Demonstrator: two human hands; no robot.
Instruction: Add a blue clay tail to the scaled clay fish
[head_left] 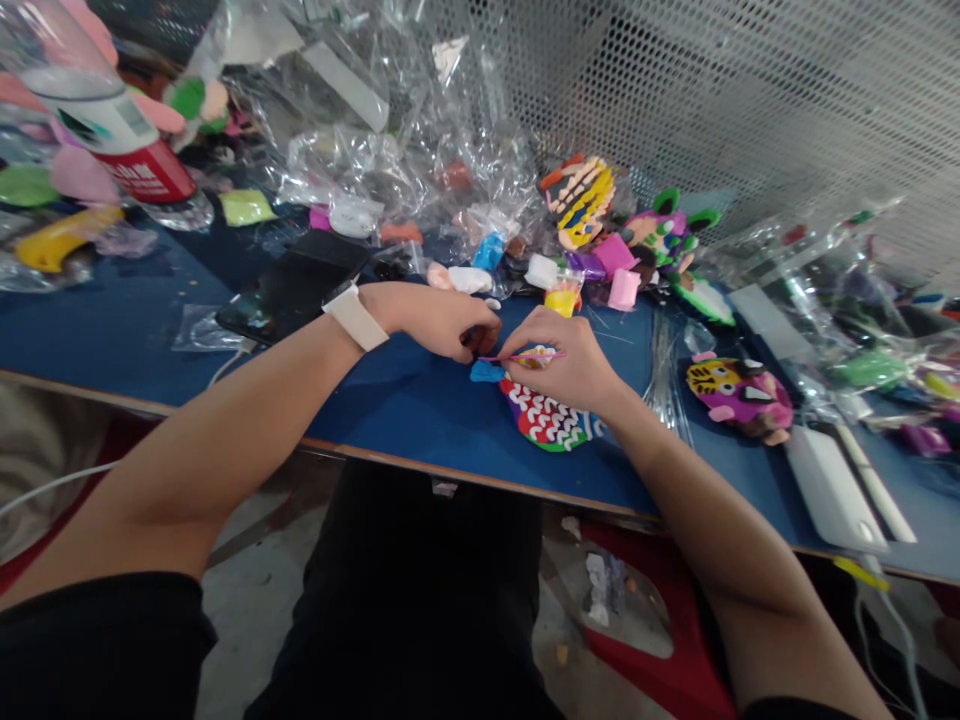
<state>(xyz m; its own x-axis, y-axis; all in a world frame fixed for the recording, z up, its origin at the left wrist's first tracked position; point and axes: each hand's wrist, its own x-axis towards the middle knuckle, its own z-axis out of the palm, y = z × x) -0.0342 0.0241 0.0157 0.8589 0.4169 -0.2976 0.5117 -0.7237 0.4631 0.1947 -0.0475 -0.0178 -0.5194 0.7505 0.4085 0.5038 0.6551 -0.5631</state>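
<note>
My right hand pinches a thin pink stick, held nearly level above the table. Beneath that hand lies a colourful clay fish-like figure with rows of white curved scales on red, purple and green; the hand covers part of it. My left hand is closed, with its fingertips curled close to the stick's left end. What it holds, if anything, is hidden in the dark hollow of its fingers. Just below the fingertips is a small piece of blue clay.
Behind the hands lie clay packs, a white pack among them, and crumpled clear plastic bags. A black phone is by my left wrist, a bottle at far left. Rightward are a clay animal face and a white power bank.
</note>
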